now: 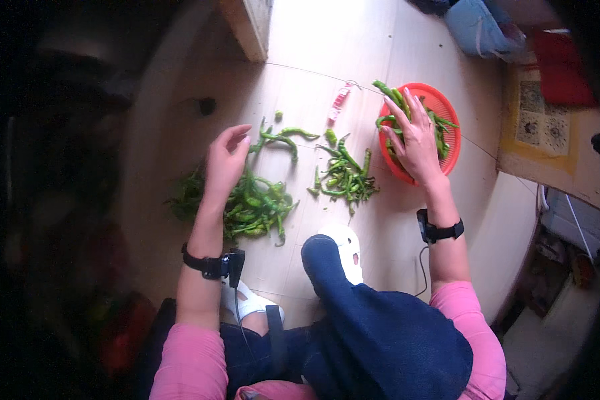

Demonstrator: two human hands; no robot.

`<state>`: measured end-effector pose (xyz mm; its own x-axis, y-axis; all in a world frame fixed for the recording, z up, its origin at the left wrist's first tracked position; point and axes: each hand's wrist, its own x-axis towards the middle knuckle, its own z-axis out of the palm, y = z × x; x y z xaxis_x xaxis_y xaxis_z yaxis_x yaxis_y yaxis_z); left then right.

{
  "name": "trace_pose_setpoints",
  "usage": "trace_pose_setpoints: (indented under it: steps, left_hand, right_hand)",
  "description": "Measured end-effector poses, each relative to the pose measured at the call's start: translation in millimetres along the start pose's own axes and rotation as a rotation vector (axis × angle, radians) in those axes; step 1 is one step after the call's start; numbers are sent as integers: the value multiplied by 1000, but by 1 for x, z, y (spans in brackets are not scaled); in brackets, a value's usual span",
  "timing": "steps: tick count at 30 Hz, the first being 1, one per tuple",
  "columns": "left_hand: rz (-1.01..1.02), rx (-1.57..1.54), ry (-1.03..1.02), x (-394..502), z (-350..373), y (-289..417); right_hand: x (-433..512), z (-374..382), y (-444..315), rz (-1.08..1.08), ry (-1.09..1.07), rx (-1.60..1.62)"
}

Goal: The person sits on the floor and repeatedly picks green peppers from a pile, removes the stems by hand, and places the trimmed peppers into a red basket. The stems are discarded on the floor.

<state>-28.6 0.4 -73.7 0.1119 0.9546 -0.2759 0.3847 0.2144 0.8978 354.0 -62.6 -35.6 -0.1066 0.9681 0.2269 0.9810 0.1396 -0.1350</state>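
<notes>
My right hand is spread over a round red plastic basket, with green chili peppers lying inside. Its fingers are apart; whether they touch the peppers is unclear. My left hand hovers at the left, fingers bent, thumb and forefinger apart. Beside its thumb lie a few loose long peppers on the floor. Below that hand, a larger heap of green peppers is partly covered by my forearm. Between my hands sits a pile of small peppers and pieces.
A pink-and-white strip lies on the pale tiled floor. A wooden leg stands at the top. Low wooden furniture borders the right, with a light blue bag above. My white shoes flank the near floor.
</notes>
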Motion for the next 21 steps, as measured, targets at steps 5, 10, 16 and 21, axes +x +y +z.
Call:
trace_pose_setpoints:
  steps: [5,10,16,21]
  left_hand:
    - [247,325,-9,-5,1,-10]
    - [341,578,-28,-8,24,-7]
    - [494,806,-8,2,43,-8]
    - [547,742,-22,-1,41,17]
  right_hand:
    - [3,7,9,175,14,87]
    - [-10,-3,37,384,70,-71]
    - [-23,-12,32,394,4,-407]
    - [-8,-25,-23,186,109,265]
